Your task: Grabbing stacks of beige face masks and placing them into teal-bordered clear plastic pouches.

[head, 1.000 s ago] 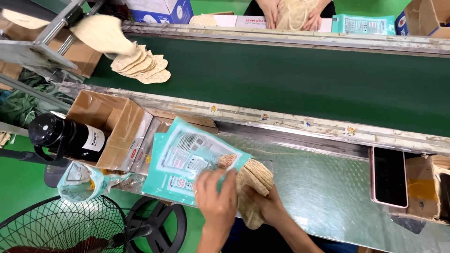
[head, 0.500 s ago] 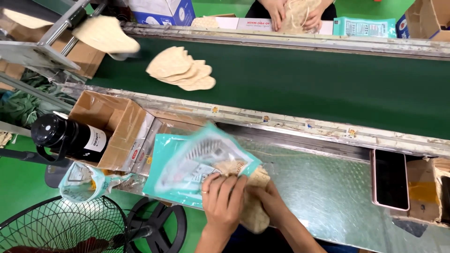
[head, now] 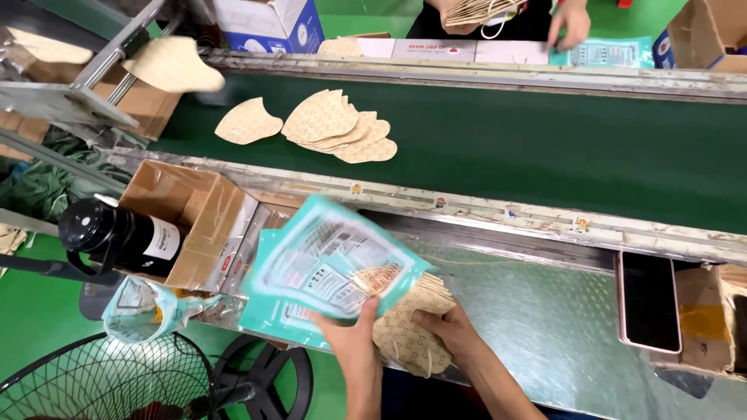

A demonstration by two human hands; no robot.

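Observation:
My left hand (head: pixel 352 334) grips the bottom edge of a teal and white printed pouch (head: pixel 327 268), held tilted over more teal pouches lying beneath it. My right hand (head: pixel 451 330) holds a stack of tan patterned face masks (head: pixel 408 342), whose upper end sits at or in the pouch's mouth. Both hands are over the near edge of a shiny metal worktable (head: pixel 545 319). On the green conveyor belt (head: pixel 545 148) beyond lie a fanned pile of tan masks (head: pixel 338 128) and a single mask (head: pixel 249 122). Another mask (head: pixel 173 66) hangs at a metal chute at upper left.
A black bottle (head: pixel 117 237) lies beside an open cardboard box (head: pixel 187 210) at left, above a wire fan guard (head: pixel 101 385). A phone (head: pixel 647 302) lies at the table's right. Across the belt, another person's hands (head: pixel 572 19) handle masks and teal pouches.
The fanned mask pile has travelled right along the belt and a single mask has landed behind it. I have brought the pouch and the mask stack together.

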